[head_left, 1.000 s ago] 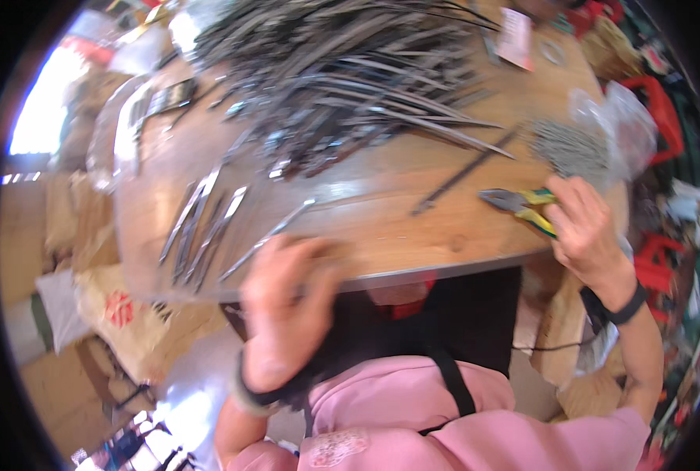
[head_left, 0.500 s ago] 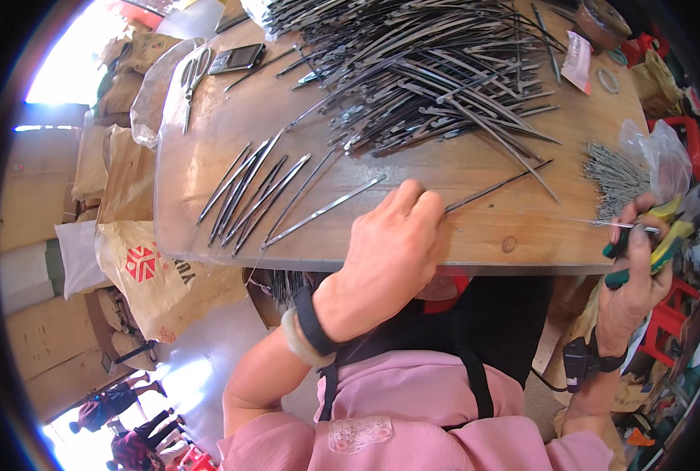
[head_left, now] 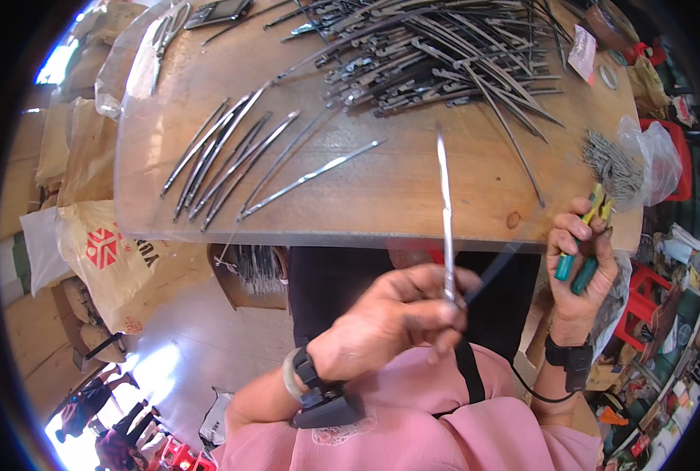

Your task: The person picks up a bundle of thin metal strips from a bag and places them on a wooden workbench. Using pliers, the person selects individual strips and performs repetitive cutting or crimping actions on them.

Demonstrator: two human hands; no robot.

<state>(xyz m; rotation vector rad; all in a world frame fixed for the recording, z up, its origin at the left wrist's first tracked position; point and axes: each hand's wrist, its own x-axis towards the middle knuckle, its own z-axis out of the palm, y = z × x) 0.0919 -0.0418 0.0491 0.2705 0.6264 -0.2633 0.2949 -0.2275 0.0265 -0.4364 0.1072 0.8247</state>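
We see the left hand (head_left: 393,318) in front of the near edge of the wooden table (head_left: 401,200), its fingers pinched together around the lower end of a shiny metal strip (head_left: 445,204), which stands nearly upright with its tip over the tabletop. A dark, blurred length (head_left: 495,271) slants from the same fingers toward the upper right; we cannot tell whether it is a second strip or part of the first. The right hand (head_left: 603,267), beyond the table's near right corner, has its fingers curled about a pair of pliers (head_left: 593,208) with yellow and green handles, the head turned upward beside a heap of short grey wires (head_left: 613,161); we cannot tell whether the jaws stand apart. Across the far side of the table lies a large pile of strips (head_left: 436,63), while a small row (head_left: 224,161) rests at the left, with one pale strip (head_left: 318,177) lying between this row and the upright one. We judge the step in hand to be the picking out and holding up of a strip, the pliers being kept ready. As we read it, any next move with the tool calls for a firm left pinch and for both hands to meet.
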